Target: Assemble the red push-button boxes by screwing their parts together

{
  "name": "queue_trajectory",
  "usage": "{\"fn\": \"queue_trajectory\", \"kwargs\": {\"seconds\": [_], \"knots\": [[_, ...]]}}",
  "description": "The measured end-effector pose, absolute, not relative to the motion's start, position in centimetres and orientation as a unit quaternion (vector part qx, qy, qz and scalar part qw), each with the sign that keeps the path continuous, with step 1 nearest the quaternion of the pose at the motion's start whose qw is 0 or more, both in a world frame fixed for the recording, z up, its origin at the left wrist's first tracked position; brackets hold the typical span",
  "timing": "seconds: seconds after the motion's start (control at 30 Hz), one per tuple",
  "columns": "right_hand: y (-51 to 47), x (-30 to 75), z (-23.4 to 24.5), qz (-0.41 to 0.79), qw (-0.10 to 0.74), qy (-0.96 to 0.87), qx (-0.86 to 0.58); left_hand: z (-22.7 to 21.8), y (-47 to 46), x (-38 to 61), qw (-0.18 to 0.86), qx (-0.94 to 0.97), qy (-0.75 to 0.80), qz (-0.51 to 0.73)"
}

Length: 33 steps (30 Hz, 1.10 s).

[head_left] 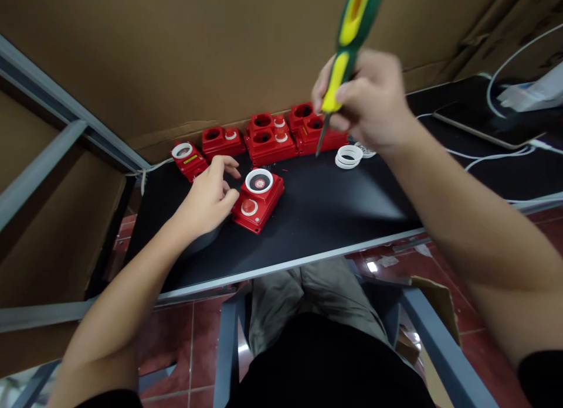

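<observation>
In my right hand [369, 100], raised above the table, is a green and yellow screwdriver [338, 80] with its tip pointing down and slightly left. My left hand [213, 194] is at the left side of a red alarm box [269, 200], fingers curled but apart, with nothing visible between them. Whether its thumb touches the box, I cannot tell. This box lies on the black tabletop and has a white ring [258, 181] around a dark round centre, plus a small red dome [249, 207] with a white collar.
Several similar red boxes [270, 139] line the cardboard wall [220, 56] at the back; another with a white ring [189, 160] lies behind my left hand. Loose white rings [347, 157] sit right of centre. A phone [479, 125] and white cables [501, 156] lie at the right.
</observation>
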State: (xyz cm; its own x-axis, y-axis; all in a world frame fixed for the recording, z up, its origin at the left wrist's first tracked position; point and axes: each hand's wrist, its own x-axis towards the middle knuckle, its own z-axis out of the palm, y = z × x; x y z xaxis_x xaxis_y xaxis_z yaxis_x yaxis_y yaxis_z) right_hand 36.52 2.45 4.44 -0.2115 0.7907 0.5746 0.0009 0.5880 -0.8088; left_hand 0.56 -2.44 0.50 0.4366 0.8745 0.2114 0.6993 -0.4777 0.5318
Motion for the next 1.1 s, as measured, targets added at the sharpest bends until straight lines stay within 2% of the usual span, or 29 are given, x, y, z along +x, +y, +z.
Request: {"fn": "queue_trajectory", "kwargs": {"seconds": [0.13,0.27,0.33,0.43,0.5,0.57,0.63,0.73,0.9,1.1], "knots": [[2.3,34.5,1.9,0.523,0.403,-0.703,-0.265,1.3,-1.6,0.2,0.247,0.83,0.457,0.204],[2.1,35.3,-0.1,0.574,0.278,-0.713,-0.292,2.1,-1.1,-0.1,0.256,0.845,0.443,0.153],[2.0,35.7,-0.4,0.58,0.24,-0.718,-0.302,2.4,-1.2,-0.2,0.296,0.838,0.434,0.148],[1.9,35.8,-0.4,0.564,0.264,-0.714,-0.32,2.5,-1.5,-0.1,0.406,0.808,0.396,0.161],[1.8,35.6,-0.4,0.545,0.305,-0.709,-0.328,2.4,-1.6,0.0,0.438,0.798,0.371,0.184],[1.8,35.5,-0.4,0.533,0.326,-0.707,-0.332,2.2,-1.5,0.0,0.395,0.813,0.364,0.224],[1.9,35.5,-0.3,0.514,0.332,-0.711,-0.347,1.9,-1.3,-0.1,0.302,0.838,0.372,0.262],[2.0,35.7,-0.2,0.456,0.326,-0.74,-0.372,1.4,-0.7,-0.5,0.224,0.86,0.389,0.243],[1.7,35.6,-0.2,0.392,0.345,-0.763,-0.38,0.1,0.2,-1.1,0.287,0.854,0.414,0.127],[0.6,34.2,-1.0,0.328,0.335,-0.783,-0.408,-0.3,0.4,-1.1,0.316,0.854,0.402,0.1]]}}
